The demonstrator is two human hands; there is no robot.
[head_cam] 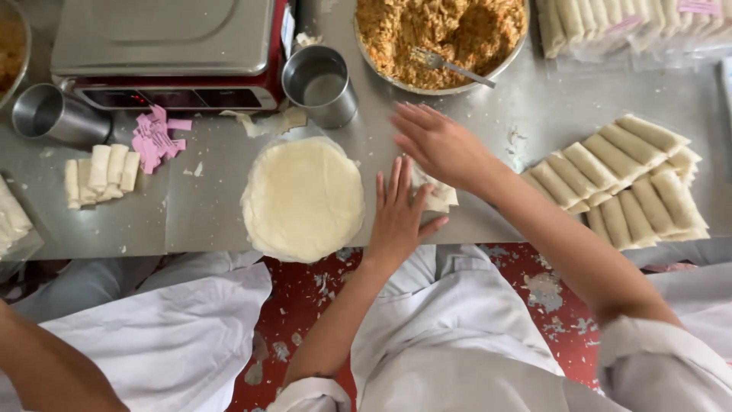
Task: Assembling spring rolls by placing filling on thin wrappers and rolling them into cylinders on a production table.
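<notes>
My left hand (398,210) lies flat, fingers apart, on the steel table (206,206) at the left end of a pale folded wrapper roll (438,196). My right hand (438,145) is flat over the same roll from above, fingers spread toward the left. Most of the roll is hidden under both hands. A round stack of thin white wrappers (303,197) lies just left of my left hand, overhanging the table's front edge.
A big steel bowl of orange-brown filling (442,34) with a fork sits at the back. Finished rolls (618,179) are piled at right. Two steel cups (320,84) (57,114), a red scale (168,53), pink paper slips (155,137) and a few rolls (99,174) lie left. Another person's arm (46,366) is lower left.
</notes>
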